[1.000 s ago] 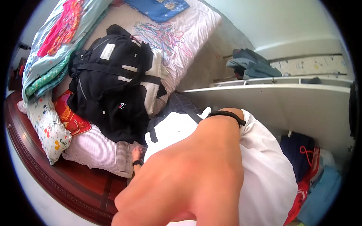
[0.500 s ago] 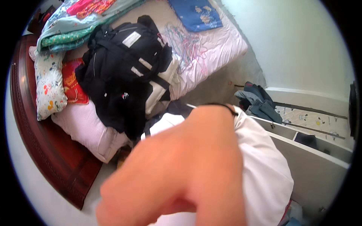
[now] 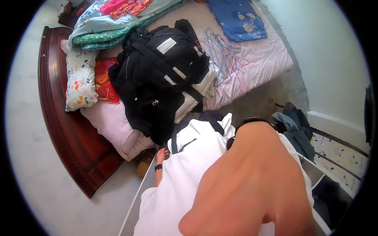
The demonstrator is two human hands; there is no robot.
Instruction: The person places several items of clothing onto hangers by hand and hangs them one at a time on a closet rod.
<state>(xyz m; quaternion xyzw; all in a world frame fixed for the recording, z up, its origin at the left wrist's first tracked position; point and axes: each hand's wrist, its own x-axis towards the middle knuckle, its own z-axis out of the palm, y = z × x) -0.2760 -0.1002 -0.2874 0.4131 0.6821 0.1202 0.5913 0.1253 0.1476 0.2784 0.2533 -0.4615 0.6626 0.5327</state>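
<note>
My right hand [image 3: 252, 177] is very large and close in front, with a dark band [image 3: 256, 119] round its wrist. Its fingers run past the lower edge and cannot be seen. Beneath it spreads the white cloth [image 3: 189, 173] of my clothing. Farther off and much smaller, my left hand [image 3: 162, 153] hangs beside this cloth, a black wristband [image 3: 158, 166] on the arm. Its fingers are loosely stretched, and no held object shows. Beyond it, a black and grey bag [image 3: 161, 59] and a black garment [image 3: 151, 106] lie on the bed.
Several coloured hangers [image 3: 224, 55] and a folded blue cloth [image 3: 244, 21] lie on the bed. A patterned pillow [image 3: 80, 80] and red cushion [image 3: 106, 80] are by the dark wooden headboard [image 3: 65, 106]. Dark clothes [image 3: 295, 129] are heaped at right, by a white compartmented drawer [image 3: 321, 181].
My right hand has moved right and lower in the picture. The bed and bag have shifted right as the view turned, and my left hand now shows.
</note>
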